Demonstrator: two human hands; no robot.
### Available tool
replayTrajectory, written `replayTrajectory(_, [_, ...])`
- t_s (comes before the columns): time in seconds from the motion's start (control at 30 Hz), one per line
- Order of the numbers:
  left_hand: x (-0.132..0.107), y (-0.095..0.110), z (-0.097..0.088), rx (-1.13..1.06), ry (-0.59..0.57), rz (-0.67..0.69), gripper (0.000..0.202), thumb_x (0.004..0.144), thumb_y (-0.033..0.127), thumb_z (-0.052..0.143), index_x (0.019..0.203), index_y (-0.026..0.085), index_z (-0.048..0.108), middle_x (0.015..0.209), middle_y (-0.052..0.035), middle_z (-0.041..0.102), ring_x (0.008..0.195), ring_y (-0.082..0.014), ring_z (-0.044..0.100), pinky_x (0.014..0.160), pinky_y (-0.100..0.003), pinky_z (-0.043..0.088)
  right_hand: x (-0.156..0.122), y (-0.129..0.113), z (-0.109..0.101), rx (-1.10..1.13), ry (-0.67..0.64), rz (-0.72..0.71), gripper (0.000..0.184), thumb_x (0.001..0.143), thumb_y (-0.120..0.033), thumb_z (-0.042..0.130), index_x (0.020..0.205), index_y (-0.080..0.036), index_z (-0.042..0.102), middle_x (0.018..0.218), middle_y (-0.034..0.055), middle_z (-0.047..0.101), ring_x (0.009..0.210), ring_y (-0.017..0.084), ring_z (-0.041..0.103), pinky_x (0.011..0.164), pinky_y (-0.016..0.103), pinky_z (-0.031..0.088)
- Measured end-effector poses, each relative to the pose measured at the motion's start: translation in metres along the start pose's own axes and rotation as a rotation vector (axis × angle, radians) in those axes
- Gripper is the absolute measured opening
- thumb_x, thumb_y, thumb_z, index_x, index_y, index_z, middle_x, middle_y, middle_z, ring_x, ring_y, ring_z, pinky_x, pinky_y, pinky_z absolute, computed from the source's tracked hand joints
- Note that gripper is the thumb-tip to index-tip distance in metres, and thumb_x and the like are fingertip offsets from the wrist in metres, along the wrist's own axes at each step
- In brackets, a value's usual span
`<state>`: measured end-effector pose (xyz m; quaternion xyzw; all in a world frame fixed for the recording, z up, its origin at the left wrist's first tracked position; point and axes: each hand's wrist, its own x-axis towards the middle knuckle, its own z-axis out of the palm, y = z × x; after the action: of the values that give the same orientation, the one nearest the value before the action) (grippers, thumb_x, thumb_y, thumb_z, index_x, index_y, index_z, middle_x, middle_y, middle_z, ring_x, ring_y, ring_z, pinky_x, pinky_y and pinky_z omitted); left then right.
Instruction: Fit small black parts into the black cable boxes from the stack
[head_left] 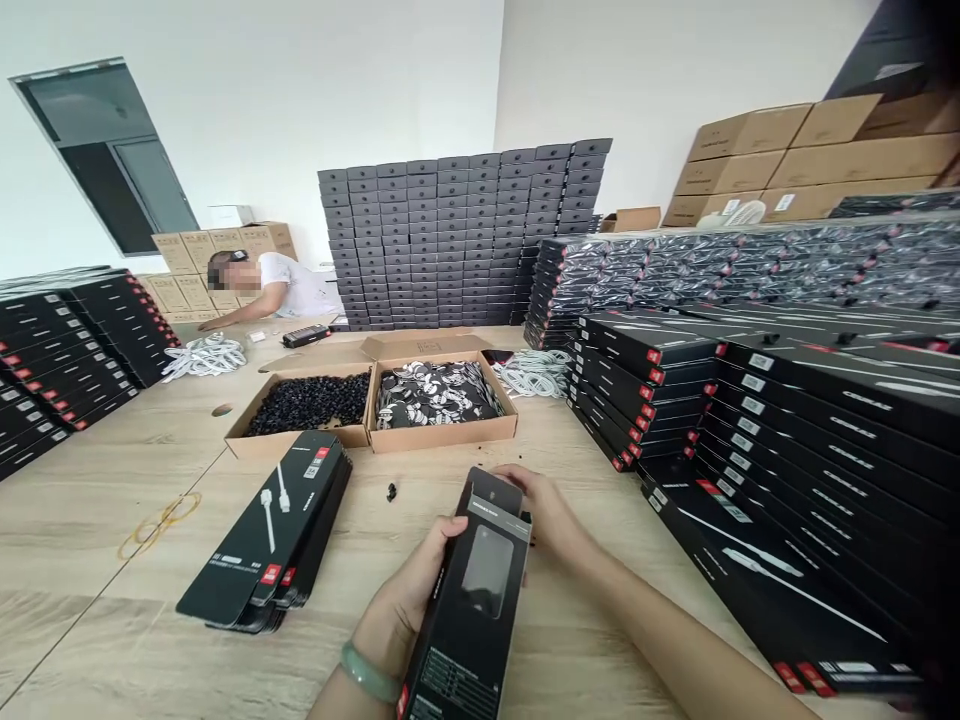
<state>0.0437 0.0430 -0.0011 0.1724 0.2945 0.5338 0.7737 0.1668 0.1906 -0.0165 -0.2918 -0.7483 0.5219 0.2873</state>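
Observation:
A black cardboard cable box (pixel 469 610) with a clear window and a raised top flap is tilted in front of me. My left hand (pixel 412 585) is closed round its left side, thumb on the front edge. At the upper right corner, beside the flap, my right hand (pixel 544 505) grips the box; its fingertips are partly hidden behind it. To the left lies a stack of flat black box sleeves (pixel 281 530) printed with white cables. A few small black pieces (pixel 391 492) lie on the wooden table (pixel 330 650) between stack and box.
One open carton (pixel 240 430) holds small black parts; another carton (pixel 450 435) holds black and white pieces. Rubber bands (pixel 159 527) lie left. White cable bundles (pixel 532 372) sit behind. Stacked black boxes (pixel 810 470) line the right. A person (pixel 296 285) works at the far left.

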Motion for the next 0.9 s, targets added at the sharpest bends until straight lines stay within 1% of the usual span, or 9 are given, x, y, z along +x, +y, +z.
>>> replayTrajectory(0.07, [0.001,0.000,0.002,0.006,0.092,0.047,0.046,0.079,0.044,0.058,0.108,0.009,0.067,0.091,-0.0130,0.075,0.074,-0.0204,0.068,0.066,-0.026,0.050,-0.018,-0.007,-0.021,0.043,0.118,0.033,0.025,0.083,-0.044,0.055,0.095,-0.022,0.055,0.077,0.0004,0.062,0.067,0.018,0.056,0.061,0.030,0.042])
replayTrajectory(0.1, [0.000,0.000,0.004,0.027,0.131,0.093,0.043,0.079,0.039,0.061,0.112,0.012,0.066,0.097,-0.0116,0.074,0.079,-0.0208,0.069,0.069,-0.026,0.050,-0.026,-0.012,-0.027,0.085,0.158,0.035,0.024,0.082,-0.043,0.056,0.095,-0.023,0.051,0.074,-0.0014,0.060,0.065,0.016,0.055,0.059,0.028,0.041])
replayTrajectory(0.17, [-0.001,0.000,0.009,0.100,0.161,0.182,0.046,0.078,0.033,0.067,0.120,0.018,0.063,0.109,-0.0091,0.072,0.089,-0.0218,0.068,0.075,-0.027,0.050,-0.040,-0.023,-0.030,0.219,0.191,0.036,0.026,0.079,-0.038,0.063,0.090,-0.025,0.043,0.071,-0.0041,0.057,0.064,0.014,0.053,0.058,0.026,0.038])
replayTrajectory(0.27, [-0.003,-0.001,0.016,0.203,0.146,0.209,0.050,0.077,0.034,0.070,0.125,0.020,0.061,0.120,-0.0088,0.069,0.101,-0.0243,0.066,0.084,-0.029,0.048,-0.052,-0.034,-0.021,0.372,0.141,0.029,0.032,0.075,-0.031,0.068,0.082,-0.025,0.037,0.067,-0.0063,0.056,0.062,0.012,0.051,0.059,0.025,0.037])
replayTrajectory(0.43, [-0.006,-0.004,0.021,0.231,0.090,0.190,0.045,0.080,0.033,0.069,0.123,0.022,0.063,0.123,-0.0069,0.067,0.116,-0.0258,0.059,0.101,-0.034,0.040,-0.055,-0.031,-0.008,0.385,0.133,0.017,0.028,0.078,-0.027,0.064,0.077,-0.024,0.036,0.065,-0.0066,0.055,0.057,0.010,0.045,0.056,0.024,0.033])
replayTrajectory(0.57, [-0.007,-0.008,0.021,0.261,0.087,0.159,0.050,0.080,0.034,0.069,0.128,0.025,0.059,0.126,-0.0055,0.066,0.119,-0.0277,0.057,0.105,-0.039,0.038,-0.056,-0.030,-0.008,0.372,0.154,0.019,0.026,0.076,-0.023,0.062,0.076,-0.023,0.036,0.065,-0.0068,0.054,0.056,0.010,0.043,0.055,0.024,0.032])
replayTrajectory(0.7, [-0.008,-0.010,0.023,0.323,0.117,0.194,0.050,0.081,0.037,0.067,0.129,0.027,0.058,0.129,-0.0048,0.064,0.124,-0.0278,0.054,0.108,-0.040,0.035,-0.058,-0.033,-0.006,0.333,0.186,0.020,0.022,0.075,-0.020,0.059,0.074,-0.023,0.037,0.063,-0.0071,0.050,0.056,0.010,0.042,0.054,0.024,0.031])
replayTrajectory(0.8, [-0.009,-0.010,0.026,0.432,0.112,0.220,0.047,0.083,0.038,0.065,0.128,0.026,0.060,0.134,-0.0047,0.060,0.128,-0.0287,0.049,0.110,-0.041,0.033,-0.058,-0.032,-0.003,0.330,0.206,0.013,0.021,0.073,-0.018,0.058,0.073,-0.023,0.037,0.061,-0.0082,0.047,0.054,0.010,0.040,0.053,0.023,0.030])
replayTrajectory(0.9, [-0.011,-0.009,0.029,0.562,0.073,0.232,0.046,0.087,0.037,0.059,0.131,0.024,0.056,0.138,-0.0053,0.056,0.132,-0.0284,0.044,0.112,-0.041,0.031,-0.057,-0.029,-0.001,0.381,0.205,0.029,0.023,0.071,-0.018,0.060,0.071,-0.023,0.037,0.059,-0.0095,0.043,0.052,0.008,0.036,0.051,0.022,0.028])
